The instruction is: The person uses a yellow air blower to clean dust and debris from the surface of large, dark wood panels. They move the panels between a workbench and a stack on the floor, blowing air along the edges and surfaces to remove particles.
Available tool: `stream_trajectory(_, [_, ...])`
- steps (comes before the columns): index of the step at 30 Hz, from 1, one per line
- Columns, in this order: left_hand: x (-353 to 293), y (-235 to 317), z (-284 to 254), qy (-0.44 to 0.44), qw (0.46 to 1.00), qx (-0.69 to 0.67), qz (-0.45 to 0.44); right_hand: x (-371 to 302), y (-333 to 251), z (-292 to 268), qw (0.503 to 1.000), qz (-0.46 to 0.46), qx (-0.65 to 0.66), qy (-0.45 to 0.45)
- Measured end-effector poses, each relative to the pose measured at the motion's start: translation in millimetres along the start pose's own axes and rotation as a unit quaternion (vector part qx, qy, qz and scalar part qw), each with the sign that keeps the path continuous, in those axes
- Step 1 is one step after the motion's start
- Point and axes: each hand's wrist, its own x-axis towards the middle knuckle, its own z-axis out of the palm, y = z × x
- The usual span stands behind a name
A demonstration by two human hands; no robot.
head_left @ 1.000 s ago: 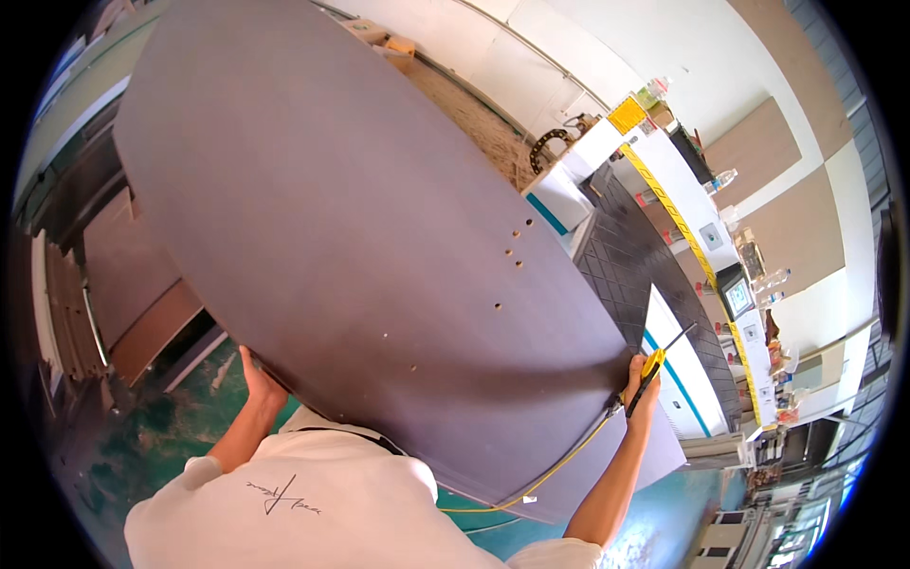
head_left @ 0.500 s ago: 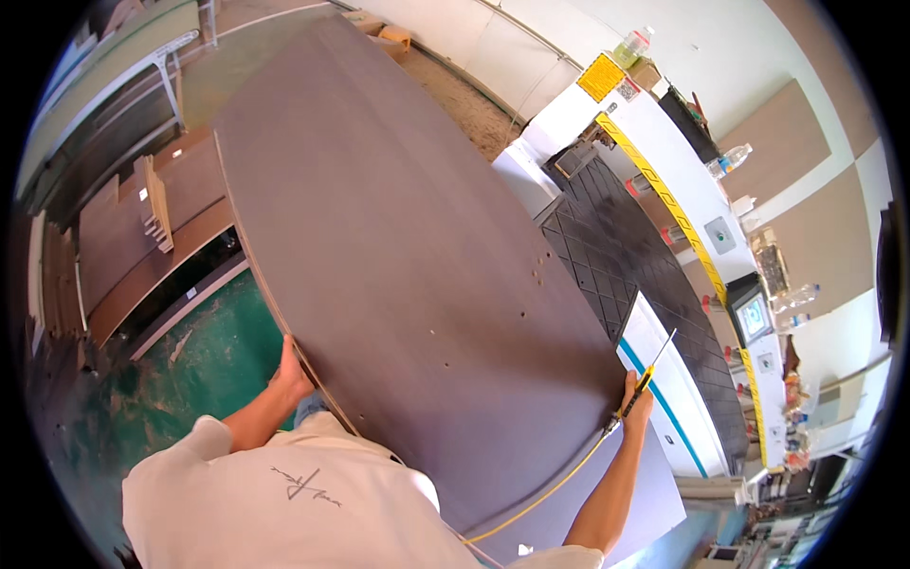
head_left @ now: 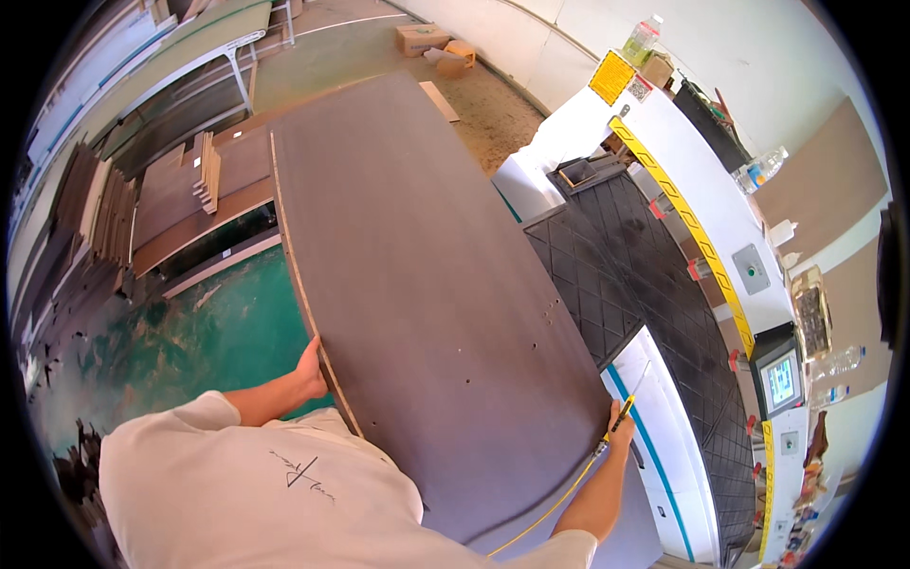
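Observation:
A long brown board (head_left: 408, 256) with several small drilled holes spans the space in front of me, tilted across the view. My left hand (head_left: 310, 370) grips its left edge, fingers hidden underneath. At the near right corner my right hand (head_left: 620, 424) is closed round the edge, also holding an air blow gun (head_left: 625, 413) with a yellow-and-black body and thin metal nozzle. A yellow hose (head_left: 557, 503) runs from the gun toward my body. Below the near end of the board lies a greyish flat surface (head_left: 607, 526).
To the right is a white machine with a dark gridded bed (head_left: 673, 294), yellow-striped edge (head_left: 682, 223) and small screen (head_left: 780, 379). Bottles (head_left: 761, 171) stand on its top. Stacked boards (head_left: 213, 175) lie at left by the green floor (head_left: 227, 308). A carton (head_left: 422, 40) is at the back.
The board's far end has come down in the view, showing the carton and more floor beyond it. My view has shifted too. Both hands keep their holds.

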Motion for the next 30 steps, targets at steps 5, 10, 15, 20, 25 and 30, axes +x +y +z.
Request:
stream_trajectory(5, [2,-6,37,0.04,0.999,-0.003,-0.017,40,13,23,0.999,-0.048,0.012,0.001])
stream_trajectory(10, [17,1,56,0.085,0.996,0.035,-0.006,66,14,31,0.998,-0.018,0.004,-0.055])
stream_trajectory(15, [33,-4,116,0.126,0.984,0.125,0.003,42,-6,22,0.994,0.004,0.108,-0.017])
stream_trajectory(20, [86,-26,126,0.11,0.99,0.086,0.015,-26,-10,-13,0.981,0.042,0.186,-0.036])
stream_trajectory(25, [122,-59,139,0.167,0.979,0.109,0.026,-111,37,-72,0.925,0.162,0.146,-0.312])
stream_trajectory(30, [128,-92,159,0.202,0.962,0.185,-0.004,-203,80,-113,0.826,0.292,0.294,-0.382])
